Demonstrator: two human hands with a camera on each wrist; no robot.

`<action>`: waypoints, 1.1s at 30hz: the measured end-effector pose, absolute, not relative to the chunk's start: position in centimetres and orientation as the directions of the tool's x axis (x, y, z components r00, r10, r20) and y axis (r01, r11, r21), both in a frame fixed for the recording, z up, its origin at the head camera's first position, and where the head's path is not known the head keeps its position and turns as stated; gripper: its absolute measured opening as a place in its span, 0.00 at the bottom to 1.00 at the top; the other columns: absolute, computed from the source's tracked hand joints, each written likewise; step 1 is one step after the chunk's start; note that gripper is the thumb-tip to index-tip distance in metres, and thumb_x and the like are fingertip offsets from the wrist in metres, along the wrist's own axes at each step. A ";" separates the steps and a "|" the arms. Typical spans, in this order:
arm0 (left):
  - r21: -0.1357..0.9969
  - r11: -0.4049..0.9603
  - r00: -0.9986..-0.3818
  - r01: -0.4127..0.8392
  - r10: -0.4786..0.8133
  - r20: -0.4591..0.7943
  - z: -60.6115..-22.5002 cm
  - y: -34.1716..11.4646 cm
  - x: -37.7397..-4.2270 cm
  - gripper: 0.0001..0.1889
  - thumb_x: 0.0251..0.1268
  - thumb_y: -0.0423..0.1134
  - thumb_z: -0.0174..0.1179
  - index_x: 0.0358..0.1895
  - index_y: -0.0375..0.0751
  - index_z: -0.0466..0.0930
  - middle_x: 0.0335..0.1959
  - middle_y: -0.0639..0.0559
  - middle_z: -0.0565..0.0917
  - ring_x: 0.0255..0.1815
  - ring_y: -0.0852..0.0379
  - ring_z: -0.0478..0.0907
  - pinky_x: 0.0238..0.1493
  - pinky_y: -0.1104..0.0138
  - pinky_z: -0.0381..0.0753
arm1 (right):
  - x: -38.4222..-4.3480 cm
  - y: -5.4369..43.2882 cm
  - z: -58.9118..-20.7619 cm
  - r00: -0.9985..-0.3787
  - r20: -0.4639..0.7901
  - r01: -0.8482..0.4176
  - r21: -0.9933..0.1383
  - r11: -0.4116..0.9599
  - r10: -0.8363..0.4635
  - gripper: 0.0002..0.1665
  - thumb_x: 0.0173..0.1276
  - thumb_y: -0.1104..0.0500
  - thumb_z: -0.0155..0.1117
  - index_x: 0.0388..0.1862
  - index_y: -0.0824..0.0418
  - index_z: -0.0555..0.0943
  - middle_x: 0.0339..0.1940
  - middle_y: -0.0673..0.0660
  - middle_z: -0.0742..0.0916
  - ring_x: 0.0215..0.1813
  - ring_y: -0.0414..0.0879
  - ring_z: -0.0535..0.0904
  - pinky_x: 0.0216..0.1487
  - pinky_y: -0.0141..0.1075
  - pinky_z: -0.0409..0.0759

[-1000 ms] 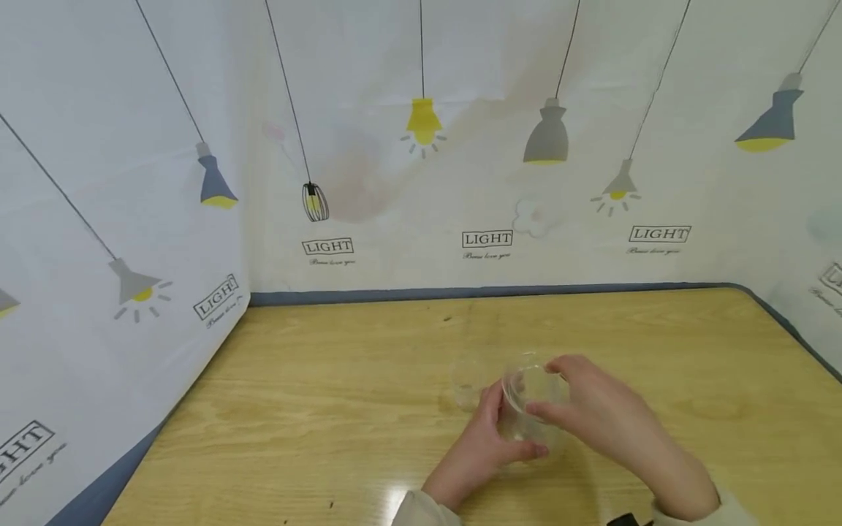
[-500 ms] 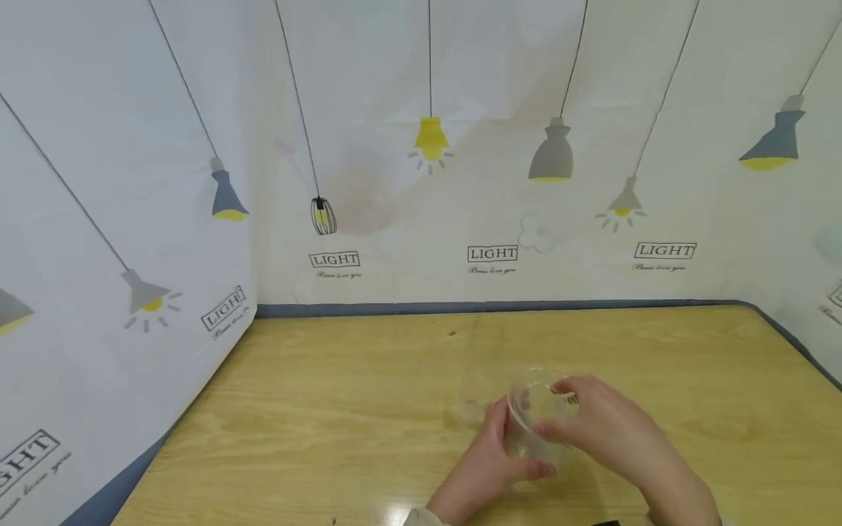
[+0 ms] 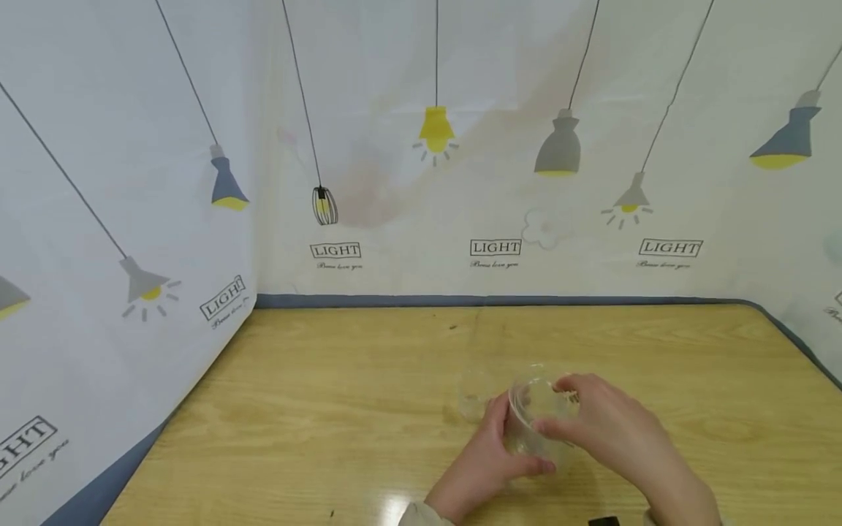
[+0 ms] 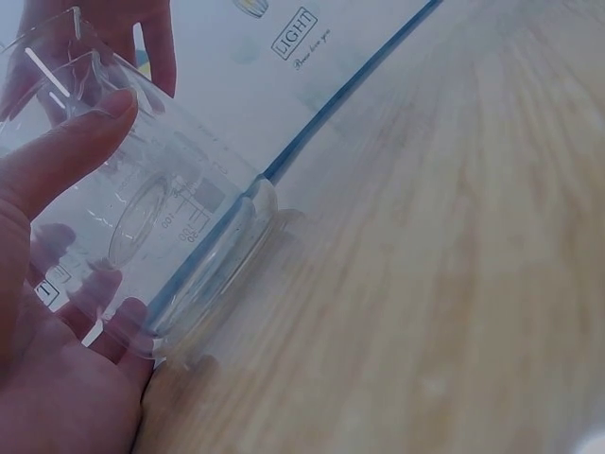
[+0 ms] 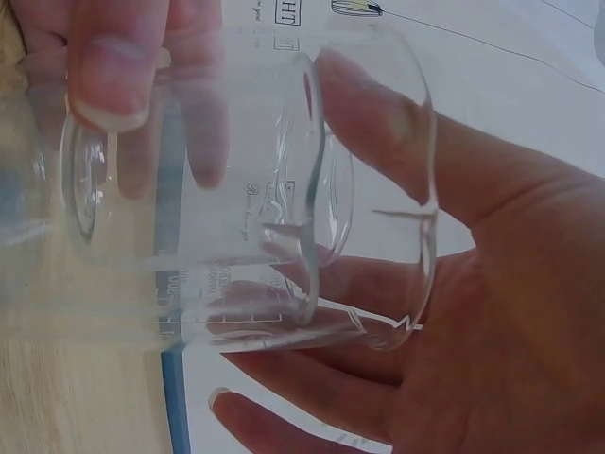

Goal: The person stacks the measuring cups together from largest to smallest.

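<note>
My left hand (image 3: 483, 453) grips a large clear beaker (image 4: 208, 222) from its side, thumb across the wall and fingers beneath. The beaker tilts above the table, and printed graduation marks show near its base. A smaller clear beaker sits partly inside it, its round base (image 4: 137, 222) showing through the wall in the left wrist view. From the upper right, my right hand (image 3: 612, 420) reaches over the mouth. Its thumb and fingers pinch the smaller beaker near its rim (image 5: 310, 189). Glare and transparency blur where the two glass walls meet.
Another clear glass vessel (image 3: 473, 398) stands on the wooden table (image 3: 342, 394), just behind and left of my left hand. A black object (image 3: 603, 521) pokes in at the bottom edge. White printed cloth (image 3: 395, 183) walls the table at the back and sides.
The head view has shifted slightly, moving the scene a little right and down in the picture. Both hands keep their holds on the nested beakers with hardly any movement.
</note>
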State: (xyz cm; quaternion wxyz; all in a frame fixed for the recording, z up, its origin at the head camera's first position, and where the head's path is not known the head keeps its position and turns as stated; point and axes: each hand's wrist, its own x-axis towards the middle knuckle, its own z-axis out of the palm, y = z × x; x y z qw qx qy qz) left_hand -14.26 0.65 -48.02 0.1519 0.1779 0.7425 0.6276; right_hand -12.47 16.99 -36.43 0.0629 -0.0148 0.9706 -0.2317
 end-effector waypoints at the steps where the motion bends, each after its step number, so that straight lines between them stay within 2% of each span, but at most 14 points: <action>1: 0.986 0.151 -0.890 0.075 0.455 -0.002 -48.0 0.7 -14.3 0.45 0.40 0.50 0.71 0.62 0.74 0.52 0.56 0.69 0.60 0.58 0.62 0.61 0.55 0.62 0.64 | -12.5 17.0 -36.4 -0.991 -0.117 -0.001 -0.449 0.893 -0.060 0.47 0.39 0.29 0.64 0.50 0.62 0.75 0.47 0.61 0.80 0.47 0.58 0.75 0.36 0.54 0.72; 17: 0.991 0.133 -0.872 0.024 0.488 -0.045 -47.9 0.7 -14.5 0.45 0.41 0.51 0.69 0.62 0.74 0.50 0.56 0.64 0.60 0.59 0.61 0.60 0.54 0.61 0.66 | -13.0 17.2 -36.5 -0.984 -0.161 -0.001 -0.453 0.891 -0.083 0.45 0.40 0.28 0.64 0.48 0.60 0.76 0.46 0.59 0.80 0.44 0.54 0.76 0.35 0.51 0.73; 33: 0.989 0.144 -0.875 0.028 0.482 -0.045 -47.8 0.7 -14.4 0.45 0.40 0.50 0.70 0.62 0.75 0.50 0.56 0.67 0.60 0.60 0.61 0.59 0.56 0.58 0.63 | -13.1 17.5 -36.8 -0.981 -0.157 -0.033 -0.462 0.886 -0.118 0.44 0.39 0.28 0.63 0.47 0.58 0.76 0.46 0.59 0.80 0.46 0.54 0.76 0.39 0.51 0.73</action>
